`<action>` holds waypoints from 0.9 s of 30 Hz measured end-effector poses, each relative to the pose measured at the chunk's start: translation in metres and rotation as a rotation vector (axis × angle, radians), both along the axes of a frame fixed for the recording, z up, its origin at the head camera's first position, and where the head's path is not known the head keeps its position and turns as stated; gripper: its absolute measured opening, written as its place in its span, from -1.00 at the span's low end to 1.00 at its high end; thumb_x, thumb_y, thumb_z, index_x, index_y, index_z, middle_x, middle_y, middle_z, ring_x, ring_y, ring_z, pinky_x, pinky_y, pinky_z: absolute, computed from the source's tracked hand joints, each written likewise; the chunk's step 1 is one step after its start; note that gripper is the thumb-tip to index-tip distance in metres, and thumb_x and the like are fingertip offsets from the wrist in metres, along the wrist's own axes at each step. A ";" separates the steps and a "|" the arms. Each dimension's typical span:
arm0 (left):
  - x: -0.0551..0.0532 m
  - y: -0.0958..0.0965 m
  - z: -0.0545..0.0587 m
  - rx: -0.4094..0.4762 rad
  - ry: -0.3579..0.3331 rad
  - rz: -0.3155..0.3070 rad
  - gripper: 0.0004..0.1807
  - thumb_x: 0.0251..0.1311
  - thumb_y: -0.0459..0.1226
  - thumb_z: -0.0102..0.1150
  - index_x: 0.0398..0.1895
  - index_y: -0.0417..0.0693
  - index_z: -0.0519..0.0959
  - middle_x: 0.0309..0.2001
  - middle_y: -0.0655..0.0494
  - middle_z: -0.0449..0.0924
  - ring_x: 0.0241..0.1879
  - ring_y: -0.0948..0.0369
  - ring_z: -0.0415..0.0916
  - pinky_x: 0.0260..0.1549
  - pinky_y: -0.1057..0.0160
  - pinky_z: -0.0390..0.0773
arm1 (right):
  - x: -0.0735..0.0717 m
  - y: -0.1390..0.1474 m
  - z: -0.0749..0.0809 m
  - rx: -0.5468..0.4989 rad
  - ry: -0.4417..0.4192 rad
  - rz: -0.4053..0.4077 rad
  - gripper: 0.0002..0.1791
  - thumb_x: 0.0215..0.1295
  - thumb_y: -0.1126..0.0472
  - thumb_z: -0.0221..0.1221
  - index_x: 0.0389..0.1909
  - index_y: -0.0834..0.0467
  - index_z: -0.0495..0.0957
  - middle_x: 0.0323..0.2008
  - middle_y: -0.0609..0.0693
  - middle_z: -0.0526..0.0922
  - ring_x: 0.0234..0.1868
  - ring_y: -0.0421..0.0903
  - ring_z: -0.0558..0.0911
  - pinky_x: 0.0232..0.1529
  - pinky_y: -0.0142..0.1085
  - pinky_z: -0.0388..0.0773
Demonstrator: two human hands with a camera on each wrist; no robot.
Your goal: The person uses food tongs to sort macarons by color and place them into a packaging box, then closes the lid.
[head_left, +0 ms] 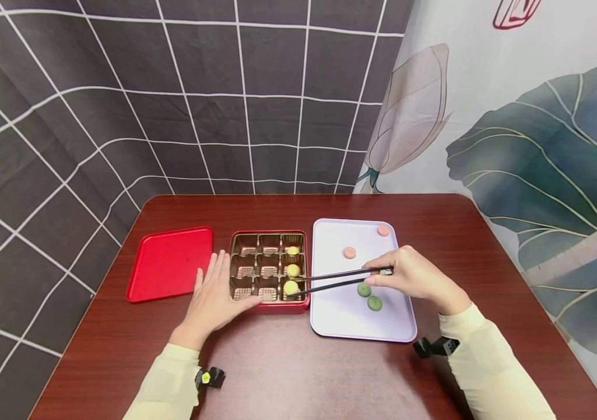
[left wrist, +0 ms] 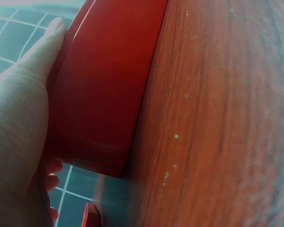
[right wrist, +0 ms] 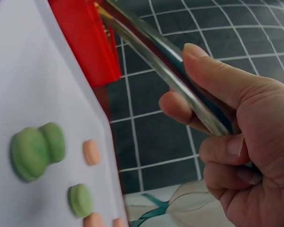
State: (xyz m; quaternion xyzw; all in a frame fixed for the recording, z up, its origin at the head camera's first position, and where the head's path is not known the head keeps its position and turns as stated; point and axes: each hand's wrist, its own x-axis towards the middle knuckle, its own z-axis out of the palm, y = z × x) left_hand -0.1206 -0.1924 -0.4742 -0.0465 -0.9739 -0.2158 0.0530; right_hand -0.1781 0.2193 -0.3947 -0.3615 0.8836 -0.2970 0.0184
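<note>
My right hand [head_left: 416,274] holds a pair of black chopsticks [head_left: 337,272], and their tips reach the yellow round piece [head_left: 290,287] in the front right compartment of the red box [head_left: 283,309]. Two more yellow pieces [head_left: 292,270] lie behind it in the same column. Straight fingers of my left hand [head_left: 214,300] rest along the box's left side, the thumb on its front rim. Under the right hand is a white tray [head_left: 337,324] with green pieces [head_left: 374,303] and pink pieces [head_left: 349,252]; the right wrist view shows another green one.
A red lid [head_left: 169,265] lies flat to the left of the box. The tray stands close against the box's right side. All sit on a dark red wooden table [head_left: 272,361], with a grid-patterned curtain [head_left: 272,116] behind it.
</note>
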 end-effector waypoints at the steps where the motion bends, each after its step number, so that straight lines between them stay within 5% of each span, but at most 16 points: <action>1: 0.000 0.000 0.000 0.000 0.000 0.000 0.36 -0.19 0.47 0.17 0.51 -0.22 -0.07 0.51 -0.15 -0.11 0.49 -0.04 -0.26 0.35 -0.25 -0.21 | -0.001 -0.001 0.003 0.014 0.004 0.007 -0.74 0.00 0.11 0.45 -0.22 0.01 0.76 -0.40 -0.31 0.70 -0.53 -0.36 0.52 -0.60 -0.46 0.41; 10: 0.000 0.000 -0.001 -0.005 0.005 0.002 0.36 -0.19 0.47 0.17 0.51 -0.22 -0.08 0.51 -0.15 -0.11 0.49 -0.06 -0.23 0.35 -0.25 -0.19 | -0.004 -0.018 0.032 0.169 0.059 0.028 -0.73 0.03 0.00 0.43 -0.24 0.00 0.76 -0.53 -0.40 0.63 -0.67 -0.42 0.36 -0.64 -0.43 0.32; 13: 0.000 0.000 -0.001 0.001 0.005 0.002 0.36 -0.19 0.46 0.18 0.51 -0.22 -0.07 0.51 -0.15 -0.11 0.49 -0.05 -0.24 0.35 -0.25 -0.19 | -0.004 -0.026 0.040 0.218 0.075 0.027 -0.67 0.03 -0.02 0.42 -0.18 0.03 0.75 -0.51 -0.37 0.66 -0.68 -0.43 0.36 -0.28 -0.31 0.52; 15: 0.000 0.000 -0.001 0.004 0.004 0.001 0.35 -0.18 0.45 0.20 0.51 -0.22 -0.07 0.51 -0.15 -0.11 0.49 -0.05 -0.24 0.35 -0.25 -0.19 | -0.004 -0.033 0.043 0.239 0.075 0.031 -0.64 0.03 -0.02 0.42 -0.16 0.05 0.75 -0.49 -0.33 0.69 -0.65 -0.45 0.39 -0.02 -0.18 0.43; 17: 0.000 0.000 -0.002 0.007 0.003 0.000 0.35 -0.18 0.44 0.21 0.51 -0.22 -0.06 0.51 -0.16 -0.11 0.49 -0.04 -0.25 0.35 -0.24 -0.20 | -0.005 -0.039 0.046 0.246 0.078 0.046 -0.65 0.03 0.00 0.43 -0.16 0.05 0.75 -0.47 -0.30 0.70 -0.63 -0.45 0.41 0.01 -0.18 0.43; 22: -0.001 0.000 -0.003 0.001 0.004 0.001 0.35 -0.18 0.43 0.22 0.51 -0.21 -0.07 0.51 -0.15 -0.11 0.50 -0.02 -0.25 0.36 -0.23 -0.19 | -0.006 -0.053 0.051 0.263 0.160 0.115 -0.87 0.03 0.02 0.43 -0.45 -0.05 0.70 -0.61 -0.34 0.57 -0.62 -0.42 0.38 -0.55 -0.44 0.39; 27: -0.001 -0.001 -0.004 0.009 0.008 0.004 0.36 -0.19 0.44 0.22 0.51 -0.20 -0.07 0.50 -0.15 -0.11 0.50 -0.02 -0.25 0.36 -0.24 -0.19 | -0.008 -0.059 0.054 0.297 0.209 0.137 -0.87 0.01 0.01 0.42 -0.49 -0.09 0.68 -0.62 -0.38 0.51 -0.60 -0.41 0.37 -0.55 -0.45 0.34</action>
